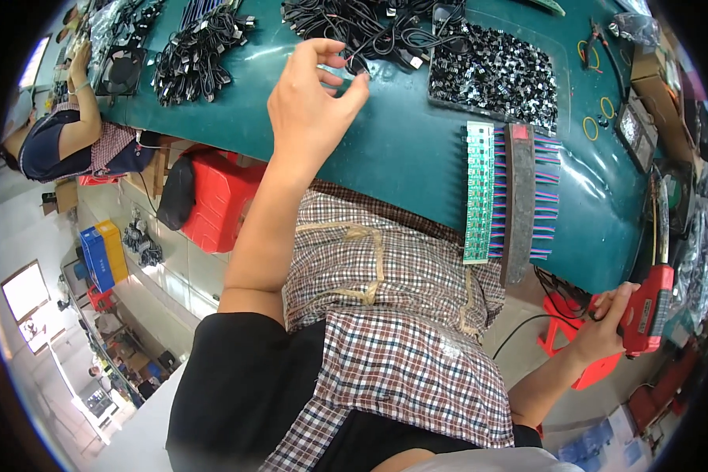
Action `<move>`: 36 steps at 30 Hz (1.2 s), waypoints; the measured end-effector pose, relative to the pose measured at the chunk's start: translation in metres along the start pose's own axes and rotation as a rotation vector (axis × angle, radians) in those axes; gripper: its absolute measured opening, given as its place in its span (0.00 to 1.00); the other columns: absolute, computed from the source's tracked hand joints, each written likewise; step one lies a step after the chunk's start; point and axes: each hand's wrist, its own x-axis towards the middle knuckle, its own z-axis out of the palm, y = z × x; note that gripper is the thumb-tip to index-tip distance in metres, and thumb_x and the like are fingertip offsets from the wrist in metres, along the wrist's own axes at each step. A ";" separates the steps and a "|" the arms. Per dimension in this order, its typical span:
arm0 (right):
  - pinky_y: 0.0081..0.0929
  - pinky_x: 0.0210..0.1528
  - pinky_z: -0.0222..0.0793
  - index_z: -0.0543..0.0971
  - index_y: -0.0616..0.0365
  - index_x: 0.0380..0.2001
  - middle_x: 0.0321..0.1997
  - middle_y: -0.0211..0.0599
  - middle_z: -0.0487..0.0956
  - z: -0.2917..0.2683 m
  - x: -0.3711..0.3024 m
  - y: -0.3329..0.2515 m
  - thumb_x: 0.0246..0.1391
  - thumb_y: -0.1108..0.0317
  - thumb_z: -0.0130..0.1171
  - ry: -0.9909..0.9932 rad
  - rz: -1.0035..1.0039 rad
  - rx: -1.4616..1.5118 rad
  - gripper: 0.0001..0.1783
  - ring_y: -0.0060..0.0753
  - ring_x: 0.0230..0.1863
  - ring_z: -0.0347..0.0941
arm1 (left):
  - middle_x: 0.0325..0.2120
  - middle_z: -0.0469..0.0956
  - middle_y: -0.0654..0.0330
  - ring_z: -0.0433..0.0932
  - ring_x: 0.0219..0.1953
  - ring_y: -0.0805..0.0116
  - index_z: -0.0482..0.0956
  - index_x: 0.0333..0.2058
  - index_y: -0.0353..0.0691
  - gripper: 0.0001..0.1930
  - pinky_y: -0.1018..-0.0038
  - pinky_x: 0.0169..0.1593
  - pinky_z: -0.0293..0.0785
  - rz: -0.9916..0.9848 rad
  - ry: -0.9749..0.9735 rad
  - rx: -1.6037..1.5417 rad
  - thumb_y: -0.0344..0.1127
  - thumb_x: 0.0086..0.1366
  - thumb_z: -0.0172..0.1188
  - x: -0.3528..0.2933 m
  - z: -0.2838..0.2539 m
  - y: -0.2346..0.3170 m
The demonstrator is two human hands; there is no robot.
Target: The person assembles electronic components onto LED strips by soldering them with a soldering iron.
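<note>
My left hand (315, 98) reaches over the green table with its thumb and fingers apart. Its fingertips are at the edge of a pile of black cables (362, 31) with metal plugs, and nothing shows gripped in them. Low at the right, my right hand (602, 334) is closed on a red soldering gun (647, 311), whose long metal tip points up along the table's right side. Between the hands lies a strip of green circuit boards (478, 193). Thin coloured wires (544, 197) run out from it beneath a dark bar (519, 204).
A tray of small black-and-metal parts (495, 75) sits behind the boards. More bundled cables (193, 67) lie at the far left. Pliers (594, 39) and yellow rings (591, 128) are at the right. A red stool (220, 197) stands left; beyond it a co-worker (67, 141) sits.
</note>
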 end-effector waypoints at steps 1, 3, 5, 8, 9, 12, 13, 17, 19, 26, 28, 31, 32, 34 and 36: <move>0.18 0.20 0.56 0.76 0.66 0.38 0.20 0.30 0.71 0.000 0.004 0.000 0.62 0.78 0.59 0.007 -0.003 -0.002 0.03 0.15 0.15 0.55 | 0.37 0.83 0.63 0.83 0.32 0.74 0.79 0.48 0.39 0.21 0.77 0.36 0.80 -0.006 -0.067 -0.021 0.34 0.56 0.73 0.001 0.002 0.002; 0.19 0.20 0.56 0.76 0.66 0.38 0.20 0.29 0.70 0.001 0.011 -0.002 0.62 0.77 0.60 0.013 -0.002 -0.062 0.03 0.15 0.15 0.56 | 0.34 0.84 0.63 0.82 0.32 0.76 0.81 0.46 0.36 0.18 0.79 0.36 0.79 0.006 -0.069 -0.099 0.34 0.59 0.73 0.004 0.010 0.001; 0.19 0.20 0.56 0.76 0.66 0.38 0.20 0.28 0.70 0.009 0.017 -0.003 0.62 0.77 0.60 0.054 0.009 -0.071 0.04 0.15 0.15 0.57 | 0.29 0.84 0.62 0.81 0.28 0.73 0.84 0.36 0.38 0.11 0.76 0.35 0.78 -0.013 0.007 -0.193 0.36 0.57 0.72 0.009 0.019 -0.014; 0.18 0.19 0.57 0.77 0.66 0.39 0.20 0.28 0.71 0.019 0.029 -0.003 0.60 0.76 0.62 0.092 0.071 0.005 0.06 0.15 0.16 0.60 | 0.28 0.83 0.63 0.81 0.29 0.79 0.84 0.35 0.33 0.04 0.82 0.33 0.76 -0.008 0.074 -0.392 0.28 0.65 0.68 0.011 0.011 0.006; 0.18 0.19 0.58 0.77 0.66 0.38 0.19 0.28 0.71 0.025 0.032 -0.006 0.60 0.75 0.62 0.097 0.032 0.013 0.06 0.15 0.15 0.60 | 0.28 0.82 0.64 0.81 0.30 0.80 0.84 0.36 0.32 0.05 0.83 0.33 0.75 -0.020 0.107 -0.407 0.28 0.65 0.68 0.013 0.009 0.011; 0.19 0.20 0.59 0.77 0.66 0.39 0.20 0.29 0.72 0.026 0.041 -0.008 0.60 0.77 0.61 0.096 0.005 0.029 0.05 0.15 0.15 0.59 | 0.32 0.84 0.59 0.82 0.33 0.76 0.83 0.38 0.29 0.05 0.81 0.38 0.79 0.048 0.167 -0.539 0.24 0.65 0.66 0.023 0.010 0.015; 0.19 0.20 0.60 0.77 0.66 0.39 0.20 0.29 0.71 0.026 0.044 -0.009 0.60 0.77 0.61 0.102 -0.010 0.036 0.05 0.15 0.15 0.59 | 0.33 0.85 0.57 0.82 0.34 0.75 0.83 0.39 0.28 0.05 0.80 0.40 0.80 0.065 0.191 -0.574 0.24 0.66 0.66 0.028 0.011 0.018; 0.18 0.20 0.60 0.76 0.64 0.36 0.20 0.28 0.72 0.031 0.053 -0.006 0.61 0.75 0.62 0.138 -0.084 0.081 0.05 0.14 0.15 0.60 | 0.36 0.85 0.47 0.85 0.36 0.67 0.78 0.42 0.27 0.07 0.77 0.42 0.82 0.109 0.278 -0.713 0.24 0.68 0.61 0.048 0.008 0.031; 0.18 0.19 0.60 0.77 0.63 0.37 0.21 0.27 0.73 0.033 0.061 0.021 0.60 0.74 0.63 0.150 -0.060 -0.002 0.05 0.14 0.16 0.62 | 0.36 0.85 0.47 0.85 0.36 0.66 0.78 0.43 0.27 0.07 0.77 0.41 0.82 0.137 0.291 -0.792 0.25 0.69 0.60 0.055 0.003 0.045; 0.17 0.19 0.57 0.80 0.65 0.36 0.24 0.29 0.76 0.042 0.060 0.045 0.58 0.72 0.68 0.155 0.076 -0.021 0.08 0.14 0.16 0.64 | 0.37 0.83 0.56 0.82 0.30 0.72 0.81 0.42 0.32 0.06 0.83 0.33 0.76 0.157 0.113 -0.620 0.27 0.71 0.58 0.029 -0.013 0.084; 0.17 0.19 0.57 0.80 0.65 0.37 0.24 0.30 0.75 0.039 0.056 0.038 0.57 0.73 0.68 0.137 0.152 -0.052 0.08 0.14 0.16 0.63 | 0.33 0.82 0.63 0.74 0.25 0.78 0.85 0.37 0.37 0.04 0.85 0.29 0.67 0.164 -0.123 -0.437 0.26 0.67 0.62 0.013 -0.008 0.089; 0.19 0.20 0.57 0.79 0.68 0.40 0.23 0.29 0.73 0.034 0.050 0.022 0.58 0.77 0.64 0.057 0.154 0.043 0.08 0.13 0.15 0.59 | 0.29 0.81 0.61 0.78 0.29 0.73 0.85 0.36 0.38 0.05 0.78 0.33 0.73 0.218 -0.368 -0.404 0.26 0.60 0.67 -0.010 0.010 0.085; 0.19 0.20 0.57 0.78 0.68 0.40 0.23 0.30 0.73 0.033 0.044 0.014 0.59 0.76 0.63 0.036 0.159 0.052 0.08 0.13 0.15 0.58 | 0.29 0.81 0.61 0.78 0.29 0.72 0.85 0.36 0.38 0.05 0.77 0.32 0.74 0.214 -0.404 -0.416 0.26 0.60 0.68 -0.016 0.016 0.081; 0.19 0.19 0.56 0.78 0.68 0.41 0.24 0.30 0.73 0.033 0.029 0.000 0.60 0.76 0.62 0.008 0.174 0.064 0.08 0.13 0.15 0.57 | 0.28 0.79 0.62 0.77 0.26 0.75 0.85 0.34 0.38 0.05 0.78 0.30 0.73 0.220 -0.437 -0.389 0.26 0.59 0.67 -0.023 0.022 0.083; 0.18 0.19 0.55 0.76 0.68 0.42 0.26 0.32 0.73 0.029 0.014 -0.012 0.62 0.76 0.59 -0.071 0.206 0.128 0.08 0.13 0.14 0.55 | 0.26 0.78 0.64 0.76 0.23 0.76 0.84 0.32 0.39 0.04 0.79 0.28 0.71 0.238 -0.442 -0.374 0.28 0.58 0.68 -0.026 0.033 0.077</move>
